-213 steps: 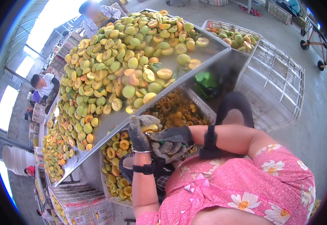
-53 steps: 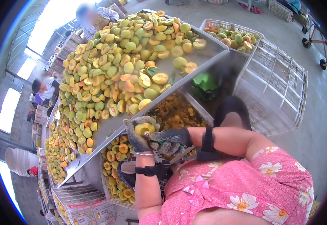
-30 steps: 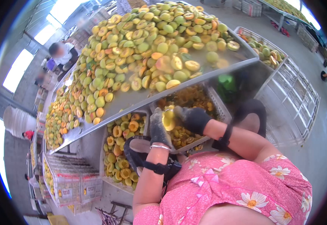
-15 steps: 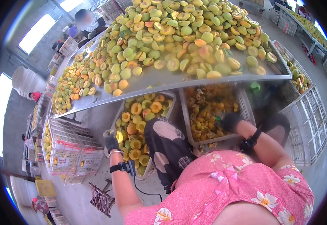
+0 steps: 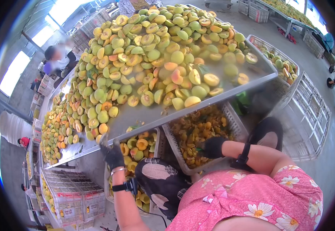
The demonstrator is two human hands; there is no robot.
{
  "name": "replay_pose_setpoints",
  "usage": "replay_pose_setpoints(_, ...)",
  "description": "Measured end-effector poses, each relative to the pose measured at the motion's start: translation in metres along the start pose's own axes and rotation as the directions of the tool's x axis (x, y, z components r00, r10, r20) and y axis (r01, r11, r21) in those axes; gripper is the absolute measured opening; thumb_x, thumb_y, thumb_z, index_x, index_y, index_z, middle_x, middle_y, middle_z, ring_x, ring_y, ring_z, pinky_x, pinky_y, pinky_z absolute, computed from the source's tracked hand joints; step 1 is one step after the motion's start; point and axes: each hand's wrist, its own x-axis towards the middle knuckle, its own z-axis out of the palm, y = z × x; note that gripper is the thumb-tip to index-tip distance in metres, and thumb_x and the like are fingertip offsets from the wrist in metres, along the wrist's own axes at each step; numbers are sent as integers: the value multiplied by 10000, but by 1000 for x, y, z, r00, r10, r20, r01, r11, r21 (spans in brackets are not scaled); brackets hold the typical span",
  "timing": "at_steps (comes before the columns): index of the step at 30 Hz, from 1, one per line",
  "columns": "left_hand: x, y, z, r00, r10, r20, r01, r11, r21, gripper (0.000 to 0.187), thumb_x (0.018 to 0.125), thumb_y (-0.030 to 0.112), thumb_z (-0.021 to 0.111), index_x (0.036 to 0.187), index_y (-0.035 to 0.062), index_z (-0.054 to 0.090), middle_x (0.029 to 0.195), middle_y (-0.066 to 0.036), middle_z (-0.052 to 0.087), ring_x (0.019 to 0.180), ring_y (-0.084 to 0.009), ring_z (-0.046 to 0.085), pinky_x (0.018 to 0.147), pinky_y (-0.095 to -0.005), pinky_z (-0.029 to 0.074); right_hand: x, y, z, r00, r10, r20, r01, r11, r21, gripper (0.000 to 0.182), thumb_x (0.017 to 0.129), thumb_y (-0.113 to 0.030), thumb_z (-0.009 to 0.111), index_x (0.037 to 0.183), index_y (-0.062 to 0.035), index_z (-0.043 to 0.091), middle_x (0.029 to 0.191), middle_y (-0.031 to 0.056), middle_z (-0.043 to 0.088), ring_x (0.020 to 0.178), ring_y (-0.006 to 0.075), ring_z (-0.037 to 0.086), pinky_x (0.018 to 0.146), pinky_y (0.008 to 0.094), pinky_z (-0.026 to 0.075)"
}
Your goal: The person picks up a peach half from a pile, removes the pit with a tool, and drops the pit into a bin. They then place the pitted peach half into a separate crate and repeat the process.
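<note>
My left hand (image 5: 113, 154), in a dark glove, reaches up to the front edge of the metal table (image 5: 136, 129). Its fingers are stretched out and apart, just below some apricots (image 5: 103, 128) at the edge, and nothing shows in them. My right hand (image 5: 213, 148), also gloved, is closed over the crate of scraps and pits (image 5: 192, 129). A small green tool pokes out of its fingers; the rest is hidden. Below my left hand stands a crate of halved apricots (image 5: 141, 144), partly covered by my hand and knee.
A large heap of halved apricots (image 5: 152, 54) covers much of the table. Stacked white crates (image 5: 73, 196) stand at the left, more crates (image 5: 304, 119) at the right. A person (image 5: 61, 57) sits at the table's far left side. My knees flank the scrap crate.
My left hand has risen from the apricot crate to the table edge, its fingers now stretched. My right hand stays over the scrap crate with the green tool. The view has turned and shifted.
</note>
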Motion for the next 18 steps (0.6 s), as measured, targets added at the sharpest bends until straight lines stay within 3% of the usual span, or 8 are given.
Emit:
replay_pose_setpoints(3,66,97,34,979,64,191,-18,972,-235,546,840,200,620,1337,58,444,1322,-172,513,1249,-305,469,1045,-401,365,-3,-7,-13,1000,-16,4,16,1000,15,461,929,-424,460,1283,-136,526,1168,187,614,1045,354,600,899,451,456)
replay_pose_setpoints(6,100,104,113,912,219,348,-221,975,-33,571,828,174,600,1365,92,424,1358,-187,479,1277,-338,434,1058,-417,361,5,7,3,991,-45,-128,53,996,64,470,897,-490,497,1200,-134,544,1000,190,656,928,378,622,798,460,485)
replay_pose_setpoints(9,116,117,138,795,301,527,-389,919,63,579,826,186,594,1372,112,419,1381,-202,451,1286,-357,417,1061,-425,363,12,20,16,989,-52,-141,53,999,6,474,896,-482,501,1213,-133,540,974,194,658,890,387,629,776,464,492)
replay_pose_setpoints(11,109,143,115,816,267,513,-317,948,9,584,825,192,590,1378,123,415,1394,-212,432,1293,-365,407,1064,-427,363,-1,15,8,981,-68,-182,79,996,52,473,897,-474,500,1211,-122,532,953,201,658,867,393,631,766,468,495)
replay_pose_setpoints(12,104,159,99,823,125,554,-230,965,123,597,811,212,612,1370,110,428,1404,-220,419,1298,-366,404,1062,-429,368,-7,11,3,976,-78,-204,94,993,74,473,897,-471,500,1210,-117,527,942,204,658,855,396,633,761,470,496)
replay_pose_setpoints(15,98,142,110,837,13,548,-107,985,139,620,798,242,636,1366,95,439,1414,-222,409,1309,-364,395,1068,-426,359,-18,2,-10,991,-58,-120,66,996,58,333,908,-270,472,1178,-82,523,1010,198,649,933,372,622,823,459,467)
replay_pose_setpoints(16,95,141,106,835,-3,550,-66,992,105,585,766,236,682,1291,62,491,1360,-213,465,1226,-332,490,1025,-408,408,-21,0,-13,982,-57,-179,79,990,121,321,910,-263,472,1167,-75,516,998,203,647,922,382,619,810,465,466)
replay_pose_setpoints(18,88,131,107,845,-60,532,219,946,-241,528,755,205,700,1227,62,512,1272,-189,522,1112,-305,554,948,-389,465,-25,-3,-16,955,-45,-293,119,963,242,299,915,-248,473,1145,-60,502,976,214,643,901,400,613,785,476,465)
